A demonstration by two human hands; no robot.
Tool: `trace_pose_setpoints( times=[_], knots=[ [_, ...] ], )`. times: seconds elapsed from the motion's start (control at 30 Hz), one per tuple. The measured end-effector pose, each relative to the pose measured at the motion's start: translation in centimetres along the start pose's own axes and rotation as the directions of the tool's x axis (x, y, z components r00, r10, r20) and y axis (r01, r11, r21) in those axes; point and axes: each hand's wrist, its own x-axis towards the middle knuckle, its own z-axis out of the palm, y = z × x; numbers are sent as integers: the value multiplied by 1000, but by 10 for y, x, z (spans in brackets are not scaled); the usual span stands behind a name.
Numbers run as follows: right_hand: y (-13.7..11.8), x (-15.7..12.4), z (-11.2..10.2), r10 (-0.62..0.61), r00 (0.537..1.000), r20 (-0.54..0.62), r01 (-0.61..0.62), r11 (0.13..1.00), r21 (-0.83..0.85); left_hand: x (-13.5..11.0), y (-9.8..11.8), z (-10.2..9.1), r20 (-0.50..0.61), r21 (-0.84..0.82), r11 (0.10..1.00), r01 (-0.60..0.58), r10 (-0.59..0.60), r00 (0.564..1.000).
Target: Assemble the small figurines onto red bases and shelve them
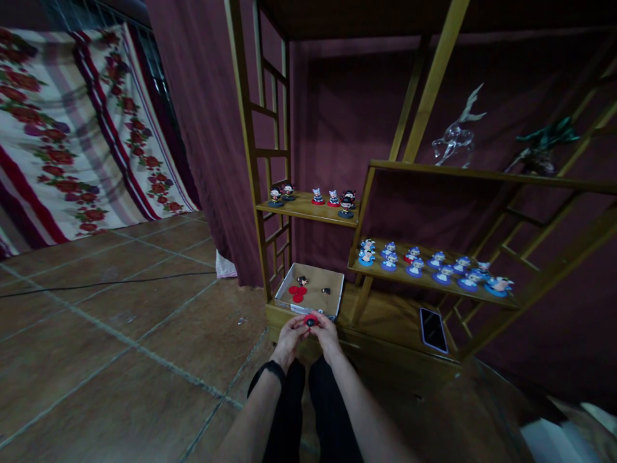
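Note:
My left hand (291, 335) and my right hand (324, 334) meet in front of me, fingers pinched together on a small figurine with a red base (310, 321). Both hands hover just in front of an open cardboard box (334, 292) on the lowest wooden shelf. Inside the box lie red round bases (297, 292) and two small dark figurine pieces (303, 280). A black band sits on my left wrist.
A wooden shelf unit (308, 211) carries several small figurines on red and dark bases; a lower shelf (424, 280) holds several on blue bases. A phone (432, 329) lies on the bottom board. A glass deer (456, 135) stands higher up. A cable crosses the tiled floor at left.

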Motion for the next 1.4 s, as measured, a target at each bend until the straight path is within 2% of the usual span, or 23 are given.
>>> trace_pose_setpoints(
  times=[0.2, 0.4, 0.73, 1.07, 1.4],
  knots=[
    [-12, -3, 1, -37, 998, 57, 36, 999, 22, 1, 2, -1, 42, -19, 1000, -17, 17, 999],
    [-13, -6, 1, -94, 993, 65, 94, 996, 5, 0, 4, -3, 16, 2, 1000, 3, -3, 1000],
    [-14, -6, -1, -84, 994, 71, 85, 996, -6, 0, 5, -2, 18, -32, 999, 23, -23, 1000],
    [-3, -2, -7, 38, 999, -28, -37, 997, 61, 0, 2, 2, -36, -44, 998, 46, -48, 998],
    [-7, -1, -6, 139, 988, -66, -125, 975, 183, 3, 1, 3, 23, -41, 997, 62, -61, 998]
  ],
)
